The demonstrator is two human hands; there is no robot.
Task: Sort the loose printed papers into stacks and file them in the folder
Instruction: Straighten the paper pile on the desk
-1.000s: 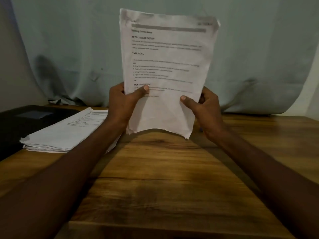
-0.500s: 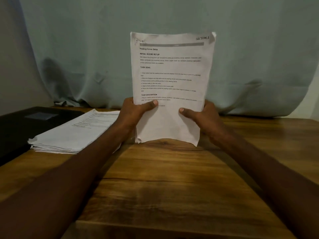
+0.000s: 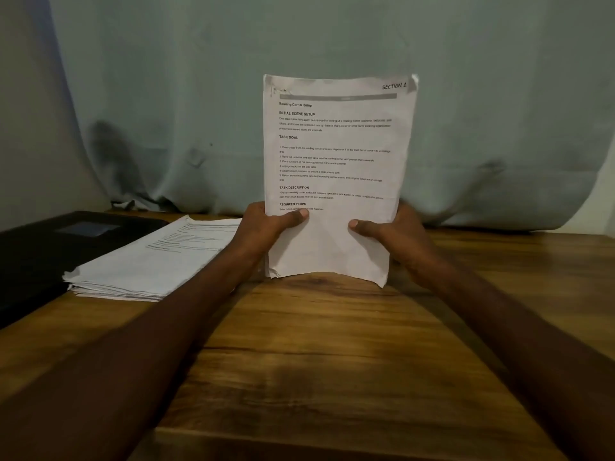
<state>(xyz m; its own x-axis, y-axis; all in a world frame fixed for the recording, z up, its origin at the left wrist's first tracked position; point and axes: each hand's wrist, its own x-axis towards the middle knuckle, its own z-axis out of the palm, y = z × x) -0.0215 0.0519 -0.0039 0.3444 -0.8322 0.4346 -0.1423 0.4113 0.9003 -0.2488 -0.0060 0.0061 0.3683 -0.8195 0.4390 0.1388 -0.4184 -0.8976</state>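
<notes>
A bundle of printed papers [image 3: 336, 151] stands upright on its bottom edge on the wooden table [image 3: 332, 344], its top sheet marked "SECTION 1". My left hand [image 3: 266, 227] grips its lower left side, thumb across the front. My right hand [image 3: 396, 231] grips the lower right side the same way. A second stack of printed papers [image 3: 149, 261] lies flat to the left, partly behind my left forearm. A black folder [image 3: 36, 254] lies closed at the far left, under the edge of that stack.
A grey-blue curtain [image 3: 166, 94] hangs close behind the table's back edge. The table's front edge runs just below my forearms. Bare wood shows in the middle and on the right.
The held bundle has come down and straightened from a tilt, and its bottom edge now meets the table. Both hands came down with it, keeping their grip.
</notes>
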